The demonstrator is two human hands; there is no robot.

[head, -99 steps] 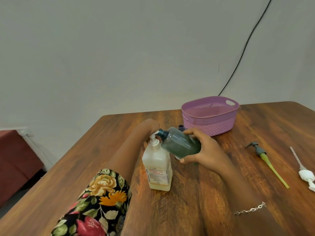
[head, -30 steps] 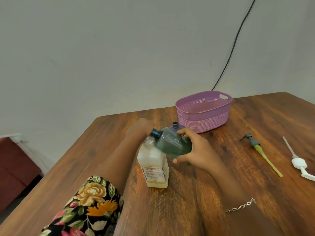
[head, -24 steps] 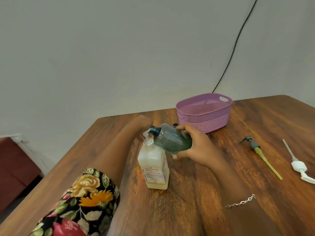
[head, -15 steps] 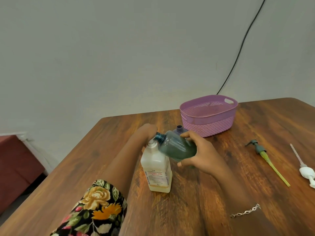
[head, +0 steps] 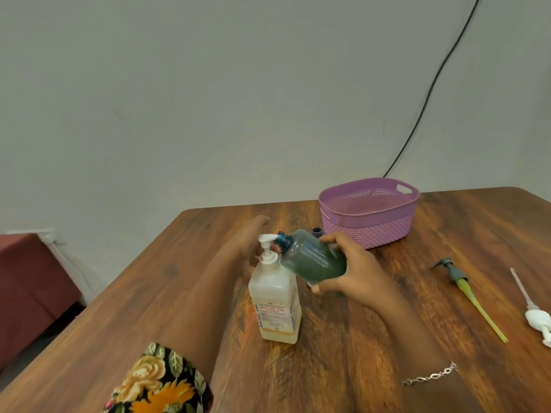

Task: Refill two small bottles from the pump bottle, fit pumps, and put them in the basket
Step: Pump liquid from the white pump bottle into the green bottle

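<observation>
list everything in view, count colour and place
pump bottle: 1, white, upright mid-table
small bottle: 1, dark green, tilted, neck at the pump spout
second bottle: 1, dark neck only, behind the held one
basket: 1, purple, far side of table
green pump: 1, yellow-green tube, lying at right
white pump: 1, white, right edge
cable: 1, black, on wall
table: 1, brown wood
left hand: 1, by the pump head
right hand: 1, grips small bottle
</observation>
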